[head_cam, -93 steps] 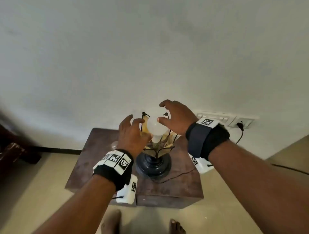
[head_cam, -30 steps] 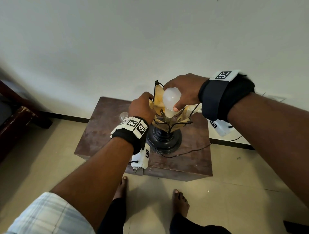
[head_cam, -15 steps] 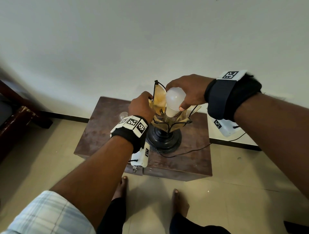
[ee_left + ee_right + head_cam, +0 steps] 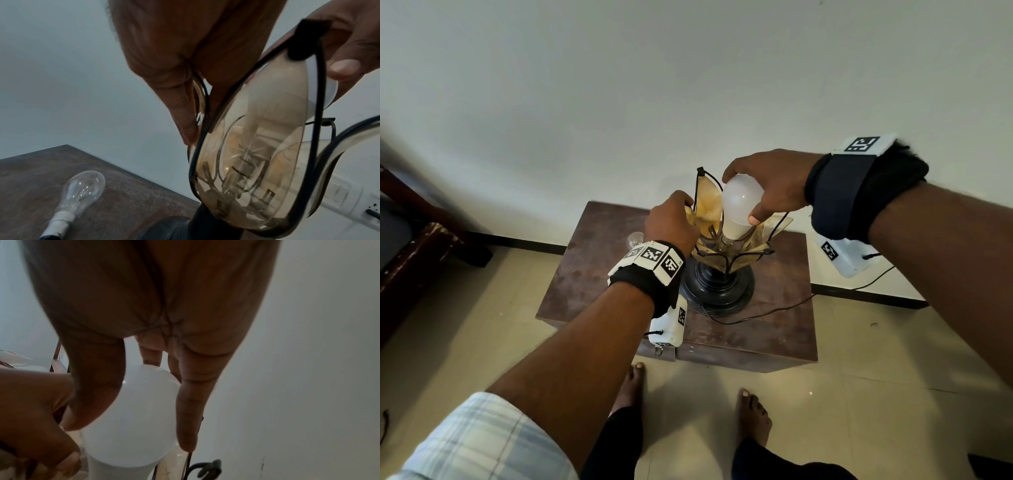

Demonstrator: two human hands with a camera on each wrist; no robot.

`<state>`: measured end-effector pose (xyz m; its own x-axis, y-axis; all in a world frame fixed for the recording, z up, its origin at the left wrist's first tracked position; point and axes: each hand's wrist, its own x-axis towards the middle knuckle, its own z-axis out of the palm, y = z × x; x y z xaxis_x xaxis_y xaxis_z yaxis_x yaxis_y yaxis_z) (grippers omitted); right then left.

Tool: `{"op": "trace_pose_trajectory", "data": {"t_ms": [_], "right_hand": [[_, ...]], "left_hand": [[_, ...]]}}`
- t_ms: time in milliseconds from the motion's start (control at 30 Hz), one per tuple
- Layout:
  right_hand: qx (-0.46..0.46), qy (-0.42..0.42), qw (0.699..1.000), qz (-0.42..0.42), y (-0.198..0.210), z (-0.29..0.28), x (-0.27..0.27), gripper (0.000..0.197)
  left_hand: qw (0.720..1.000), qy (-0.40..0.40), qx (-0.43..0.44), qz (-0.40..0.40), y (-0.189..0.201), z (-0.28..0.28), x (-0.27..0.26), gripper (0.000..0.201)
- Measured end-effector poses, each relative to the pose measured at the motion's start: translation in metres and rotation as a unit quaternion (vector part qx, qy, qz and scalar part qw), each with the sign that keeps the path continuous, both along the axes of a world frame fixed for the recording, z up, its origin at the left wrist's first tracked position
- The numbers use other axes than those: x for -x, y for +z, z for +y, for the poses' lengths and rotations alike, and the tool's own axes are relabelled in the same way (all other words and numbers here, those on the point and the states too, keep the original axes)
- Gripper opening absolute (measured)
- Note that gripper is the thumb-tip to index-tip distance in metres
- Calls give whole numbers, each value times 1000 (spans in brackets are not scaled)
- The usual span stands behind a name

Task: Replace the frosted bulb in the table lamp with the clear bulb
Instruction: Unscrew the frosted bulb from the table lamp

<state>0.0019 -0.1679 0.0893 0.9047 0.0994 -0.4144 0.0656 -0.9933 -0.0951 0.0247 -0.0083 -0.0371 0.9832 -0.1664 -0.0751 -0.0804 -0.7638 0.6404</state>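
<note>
Plain white wall (image 4: 688, 85) fills the upper half of head view; pale tiled floor (image 4: 859, 394) below, dark skirting strip along the join. Dark wooden furniture piece (image 4: 410, 246) cut off at left edge, can't tell what it is. Square dark-brown wooden side table (image 4: 774, 329) stands against the wall w/ table lamp (image 4: 717, 284) on it: black round base, amber glass petal shade in black wire frames, thin black cord trailing off the base to the right. White switch/socket plate (image 4: 339, 194) on wall behind lamp, partly hidden by shade. Left hand (image 4: 671, 222) fingers curled round one glass petal, gripping it. Right hand (image 4: 774, 181) thumb + fingers wrapped on frosted bulb (image 4: 739, 205), which stands upright inside the shade; its cap and the socket are hidden by petals. Clear bulb (image 4: 80, 196) lies on its side on tabletop left of lamp, mostly hidden behind left wrist in head view
</note>
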Motion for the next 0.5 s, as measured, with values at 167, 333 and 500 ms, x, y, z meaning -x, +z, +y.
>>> {"op": "trace_pose_trajectory", "data": {"t_ms": [167,333,500], "right_hand": [[-12,-1,1000,-13,10,-2,3,76],[-50,-25,998,-18,22,-4,12,75],[-71,-42,995,-52,37,-7,21,73]], "left_hand": [[1000,-7,12,3,2,0,5,55],[999,8,39,20,8,-1,9,68],[997,39,62,8,22,3,9,65]]}}
